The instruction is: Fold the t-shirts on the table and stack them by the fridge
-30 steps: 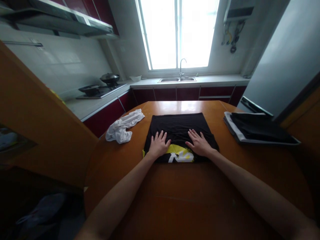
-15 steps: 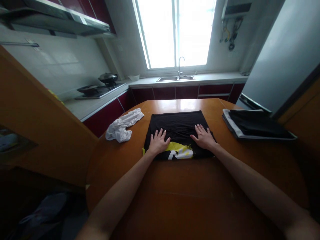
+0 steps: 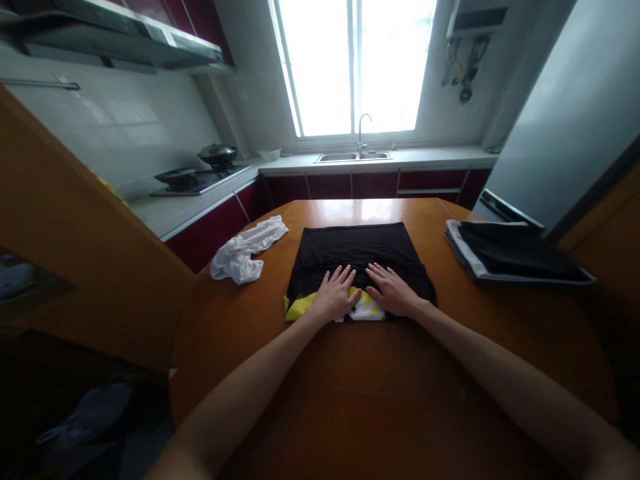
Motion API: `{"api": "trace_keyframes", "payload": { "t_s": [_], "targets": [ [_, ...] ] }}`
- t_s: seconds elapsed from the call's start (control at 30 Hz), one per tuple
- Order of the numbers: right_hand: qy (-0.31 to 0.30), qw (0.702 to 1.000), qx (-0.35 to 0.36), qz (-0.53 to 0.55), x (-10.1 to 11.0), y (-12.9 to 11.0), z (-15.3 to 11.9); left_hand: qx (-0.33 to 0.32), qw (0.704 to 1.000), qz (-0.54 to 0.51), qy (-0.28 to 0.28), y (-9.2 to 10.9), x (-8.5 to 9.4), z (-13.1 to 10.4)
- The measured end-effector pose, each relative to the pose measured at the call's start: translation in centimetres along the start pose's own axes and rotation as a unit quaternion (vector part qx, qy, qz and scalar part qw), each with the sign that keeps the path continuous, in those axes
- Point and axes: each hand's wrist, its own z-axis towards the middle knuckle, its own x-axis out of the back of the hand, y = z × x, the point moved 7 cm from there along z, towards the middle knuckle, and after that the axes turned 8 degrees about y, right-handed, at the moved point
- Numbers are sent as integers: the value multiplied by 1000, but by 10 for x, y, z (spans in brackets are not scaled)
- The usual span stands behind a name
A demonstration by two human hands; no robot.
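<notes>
2 bare hands lie palm down on 1 black garment, which is spread flat near the middle of 1 wooden table. The left hand is flat with its fingers a little apart, gripping nothing, and covers part of the print on the near edge. The right hand is just beside it, also flat and gripping nothing, its fingers close together; a narrow gap parts the 2 thumbs. The garment shows 2 print colours, yellow and white, along the edge nearest the person, and small wrinkles run across the black in front of the fingertips. To its left, apart from it, lies 1 crumpled white cloth. To its right is 1 stack of flat cloth, black on top with paler layers under it; I cannot tell how many pieces it holds. Beyond the table runs a white counter with 1 sink of 2 basins, 1 tap and 1 pale bowl. 2 dark pans, 1 open-looking pan and 1 lidded pan, stand on the stove at the left, under 1 hood. 1 window with 2 panes is above the sink.
</notes>
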Motion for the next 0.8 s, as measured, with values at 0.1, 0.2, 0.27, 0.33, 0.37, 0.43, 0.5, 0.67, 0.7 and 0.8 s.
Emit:
{"api": "trace_keyframes", "payload": {
  "t_s": [0.1, 0.2, 0.27, 0.33, 0.37, 0.43, 0.5, 0.67, 0.7, 0.8],
  "targets": [
    [-10, 1000, -18, -19, 0, 11, -3, 2, 1000, 3, 6, -2, 0, -1],
    [-21, 998, -45, -40, 1, 26, -6, 2, 1000, 4, 3, -2, 1, -1],
    [-27, 997, -61, -49, 2, 36, -7, 3, 1000, 1, -3, -1, 2, -1],
    [-29, 995, -77, -57, 4, 43, -7, 4, 1000, -7, 1, 0, 5, -1],
    [-25, 994, -83, -62, 5, 45, -8, 0, 1000, -13, 6, 1, 7, -1],
    [-6, 994, -83, -74, 9, 43, -7, -25, 999, -22, 6, 5, 8, -1],
    [17, 995, -67, -79, 13, 34, -7, -55, 998, -22, -10, 8, 7, -2],
    [-12, 998, -49, -44, 4, 18, -7, -71, 997, -12, -24, 9, 3, -2],
    [-24, 998, -49, -38, 2, 18, -7, -69, 997, -11, -23, 9, 3, -2],
    [-41, 997, -57, -34, -3, 20, -7, -65, 998, -13, -23, 8, 2, -2]
  ]
}}
